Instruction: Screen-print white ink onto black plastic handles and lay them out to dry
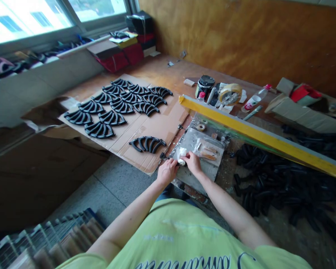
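While pinching white cloth (182, 153) by the table's (154, 71) near edge with right hand (193, 163) fingers, can't tell left hand's (167, 172) grip, but looks partway: black pieces (121, 106) on cardboard (168, 114), dark heap (271, 183) likely left toward right edge.

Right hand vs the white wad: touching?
Touching. The head view shows the right hand with its fingertips over the edge of the white wad, no gap visible.

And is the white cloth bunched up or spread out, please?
Bunched up: the cloth is a crumpled lump at the right hand.
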Demonstrator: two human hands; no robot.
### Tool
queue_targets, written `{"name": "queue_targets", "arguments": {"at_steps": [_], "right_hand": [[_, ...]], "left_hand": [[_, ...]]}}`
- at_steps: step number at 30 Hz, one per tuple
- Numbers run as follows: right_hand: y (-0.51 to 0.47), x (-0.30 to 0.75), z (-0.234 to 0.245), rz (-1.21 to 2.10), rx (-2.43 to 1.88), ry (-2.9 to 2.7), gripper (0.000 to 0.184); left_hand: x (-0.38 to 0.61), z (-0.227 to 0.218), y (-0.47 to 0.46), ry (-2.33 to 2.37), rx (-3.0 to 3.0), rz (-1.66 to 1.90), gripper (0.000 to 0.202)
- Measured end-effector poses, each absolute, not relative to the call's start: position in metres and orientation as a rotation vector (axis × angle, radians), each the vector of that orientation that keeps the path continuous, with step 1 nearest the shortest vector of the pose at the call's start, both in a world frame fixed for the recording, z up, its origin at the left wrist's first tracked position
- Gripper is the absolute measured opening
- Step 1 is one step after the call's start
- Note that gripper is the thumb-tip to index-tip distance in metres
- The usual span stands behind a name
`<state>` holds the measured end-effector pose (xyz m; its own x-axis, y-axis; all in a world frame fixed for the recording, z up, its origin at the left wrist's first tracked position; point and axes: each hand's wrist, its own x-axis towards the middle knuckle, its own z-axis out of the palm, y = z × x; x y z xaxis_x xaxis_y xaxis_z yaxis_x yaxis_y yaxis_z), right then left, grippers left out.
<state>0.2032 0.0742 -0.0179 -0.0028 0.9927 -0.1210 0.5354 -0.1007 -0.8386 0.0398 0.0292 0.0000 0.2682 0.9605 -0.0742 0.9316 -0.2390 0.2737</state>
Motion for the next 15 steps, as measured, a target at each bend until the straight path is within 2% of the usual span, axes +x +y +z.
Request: {"name": "queue_targets", "arguments": {"at_steps": [6,11,15], "right_hand": [[0.063,0.212,-0.025,1.005,-1.716,-1.657,0.022],[0.091,0.192,-0.015,0.947,-1.753,-1.573,0.023],[0.102,0.21,-0.001,1.209,-1.597,-1.138,0.024]], "left_hand": [[0.04,-0.003,0.028,1.741,2.301,0.202,0.025],[0.039,-0.003,0.027,1.767,2.293,0.214,0.024],[0.039,-0.002,0.027,1.793,2.282,0.235,0.026]]}}
